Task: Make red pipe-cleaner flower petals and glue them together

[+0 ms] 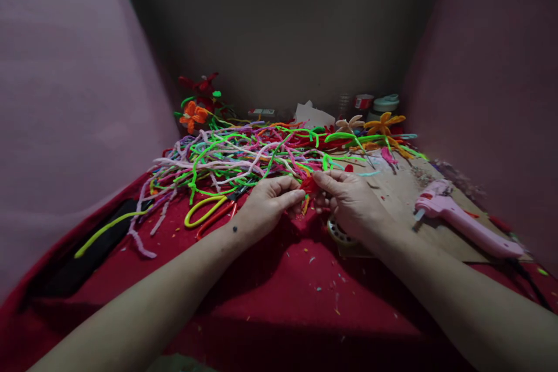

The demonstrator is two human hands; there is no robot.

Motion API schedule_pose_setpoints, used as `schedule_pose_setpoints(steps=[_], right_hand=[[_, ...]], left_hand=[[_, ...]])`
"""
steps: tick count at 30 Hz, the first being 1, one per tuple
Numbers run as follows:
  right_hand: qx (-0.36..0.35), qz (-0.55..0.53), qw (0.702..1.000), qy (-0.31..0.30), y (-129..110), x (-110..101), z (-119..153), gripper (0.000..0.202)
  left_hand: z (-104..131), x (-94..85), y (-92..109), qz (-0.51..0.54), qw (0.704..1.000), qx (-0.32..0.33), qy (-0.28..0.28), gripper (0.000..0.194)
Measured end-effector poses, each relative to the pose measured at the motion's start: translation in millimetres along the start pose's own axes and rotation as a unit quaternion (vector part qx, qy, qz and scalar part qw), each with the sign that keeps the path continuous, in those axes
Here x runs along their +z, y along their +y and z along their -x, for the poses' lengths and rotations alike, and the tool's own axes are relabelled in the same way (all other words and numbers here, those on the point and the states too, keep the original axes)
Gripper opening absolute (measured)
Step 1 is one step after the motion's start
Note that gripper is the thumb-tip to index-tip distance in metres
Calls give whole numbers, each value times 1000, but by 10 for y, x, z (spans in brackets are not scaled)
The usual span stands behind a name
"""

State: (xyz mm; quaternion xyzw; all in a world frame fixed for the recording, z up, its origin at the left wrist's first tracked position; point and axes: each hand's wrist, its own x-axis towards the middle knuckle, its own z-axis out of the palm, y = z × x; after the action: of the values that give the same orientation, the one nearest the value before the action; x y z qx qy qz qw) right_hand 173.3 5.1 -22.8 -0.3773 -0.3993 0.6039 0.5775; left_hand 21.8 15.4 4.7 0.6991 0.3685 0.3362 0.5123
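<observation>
Between my two hands is a small red fuzzy piece [309,186], which looks like bent pipe cleaner. My left hand [279,197] pinches it from the left with thumb and fingers. From the right, my right hand [346,195] pinches its other side, fingers curled. My fingers hide part of the piece, so its full shape does not show. Just beyond the hands spreads a tangled heap of colourful pipe cleaners [235,154]. Scissors with one yellow and one orange-red handle [207,212] lie left of my left hand. A round holed disc [340,232] sits partly under my right hand.
A pink glue gun [466,221] rests on a brown board [405,203] at right. Pipe-cleaner flowers [383,123] stand behind it, with an orange flower [193,117] at back left. A black flat object [91,250] lies left on the red cloth [279,285], which has scattered scraps.
</observation>
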Motion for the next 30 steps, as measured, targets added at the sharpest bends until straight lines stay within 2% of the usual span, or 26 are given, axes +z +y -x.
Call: schedule_pose_setpoints(steps=[3,6,9,14,17,21,26,30], right_hand=[[23,-7,1000,-20,-20,13,6,21],[42,-18,998,-36,-32,37,36,18],[20,-34,998,-46,-31,54,56,13],[0,-29,998,-56,-20,57,62,12],[-14,-17,999,-33,-15,70,66,17],[-24,-21,999,2,-4,92,70,20],[-21,-30,999,-2,-9,96,71,26],[-32,-30,999,-2,-20,101,88,29]], left_hand=[[-3,-12,-26,-6,1000,3,9,18],[-2,-33,-62,39,999,-6,-14,18],[-2,-53,-75,76,996,-13,-33,20],[-6,-64,-36,45,999,-4,-6,17],[-7,-49,-25,62,998,-13,7,8],[-4,-13,-35,95,995,-11,34,14],[2,0,-49,76,996,3,36,7],[-7,-34,-60,103,994,-28,15,8]])
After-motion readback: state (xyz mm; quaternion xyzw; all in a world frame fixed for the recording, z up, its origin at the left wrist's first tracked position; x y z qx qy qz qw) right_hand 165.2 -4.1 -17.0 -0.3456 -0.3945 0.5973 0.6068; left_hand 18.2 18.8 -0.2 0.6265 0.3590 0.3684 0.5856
